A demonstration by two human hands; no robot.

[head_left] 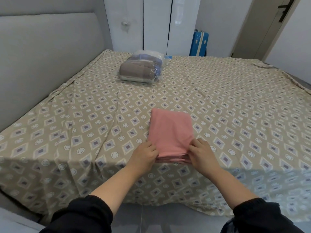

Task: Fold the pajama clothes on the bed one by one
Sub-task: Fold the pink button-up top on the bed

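Observation:
A pink pajama garment (pixel 170 132) lies folded into a narrow rectangle near the front edge of the bed (pixel 84 132), several layers thick at its near end. My left hand (pixel 144 155) grips the garment's near left corner, fingers curled under the stacked edge. At the near right corner my right hand (pixel 202 153) pinches the same edge. Both forearms reach in from the bottom of the view in black sleeves.
A clear plastic bag (pixel 141 68) packed with folded brown and blue fabric sits far back on the bed. A grey padded headboard (pixel 42 56) runs along the left. A blue suitcase (pixel 199 43) stands beyond the far side by white wardrobe doors (pixel 156 24).

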